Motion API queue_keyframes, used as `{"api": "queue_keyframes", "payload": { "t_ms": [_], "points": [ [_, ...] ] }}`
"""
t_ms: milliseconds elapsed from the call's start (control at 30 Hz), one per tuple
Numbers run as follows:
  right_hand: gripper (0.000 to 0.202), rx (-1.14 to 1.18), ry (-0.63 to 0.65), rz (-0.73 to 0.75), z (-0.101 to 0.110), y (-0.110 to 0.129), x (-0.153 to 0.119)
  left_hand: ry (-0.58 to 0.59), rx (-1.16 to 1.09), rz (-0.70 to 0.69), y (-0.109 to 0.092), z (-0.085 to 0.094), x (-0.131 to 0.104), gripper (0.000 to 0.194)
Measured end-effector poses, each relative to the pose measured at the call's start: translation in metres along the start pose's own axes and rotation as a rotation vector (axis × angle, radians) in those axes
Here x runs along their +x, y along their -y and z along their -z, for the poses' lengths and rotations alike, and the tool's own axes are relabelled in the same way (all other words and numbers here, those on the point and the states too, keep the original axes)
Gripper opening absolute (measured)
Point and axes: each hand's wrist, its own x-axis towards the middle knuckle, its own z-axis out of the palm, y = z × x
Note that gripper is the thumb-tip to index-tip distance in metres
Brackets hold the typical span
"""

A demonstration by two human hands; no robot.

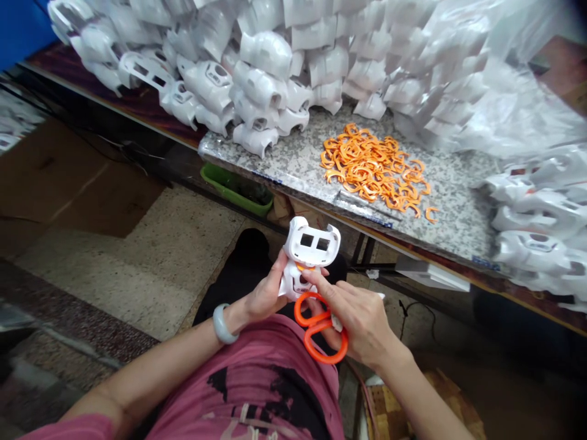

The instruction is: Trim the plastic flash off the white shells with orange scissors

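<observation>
My left hand [265, 294] is closed around the side of a white plastic shell [314, 252], held over my lap. The shell has a curved top frame with two square openings and a dark oval spot lower down. A thin orange C-shaped clip [302, 267] shows across its narrow middle. My right hand [364, 318] grips a pair of scissors [316, 322] by its orange loops, which point toward me. Its index finger reaches forward and touches the shell just below the clip. The scissor blades are mostly hidden by the hand.
On the speckled tabletop [458, 208] lies a heap of loose orange clips [367, 162]. Stacked white shells [266, 55] line the back, with more shells [536, 241] at the right. A green bin [236, 192] sits below the table edge. Clear plastic sheeting [509, 104] covers the rear right.
</observation>
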Motion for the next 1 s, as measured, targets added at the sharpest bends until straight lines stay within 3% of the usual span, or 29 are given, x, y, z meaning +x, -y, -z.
{"api": "queue_keyframes", "payload": {
  "t_ms": [200, 433, 667, 800, 1000],
  "points": [
    [0.042, 0.000, 0.046, -0.028, 0.001, -0.004, -0.005, -0.050, -0.028, 0.011, 0.003, -0.001, 0.001, 0.070],
    [0.042, -0.021, 0.050, -0.036, -0.003, -0.003, -0.005, -0.032, -0.047, 0.006, 0.001, 0.000, 0.004, 0.073],
    [0.041, 0.008, 0.060, -0.061, -0.005, -0.003, -0.003, -0.040, -0.025, 0.125, 0.003, 0.005, 0.004, 0.071],
    [0.044, 0.057, 0.071, -0.063, -0.002, -0.006, -0.006, -0.082, -0.069, 0.101, 0.005, 0.005, 0.006, 0.065],
    [0.048, 0.040, 0.065, -0.061, 0.002, -0.011, -0.014, -0.010, -0.055, 0.047, 0.004, 0.003, 0.010, 0.067]
  ]
}}
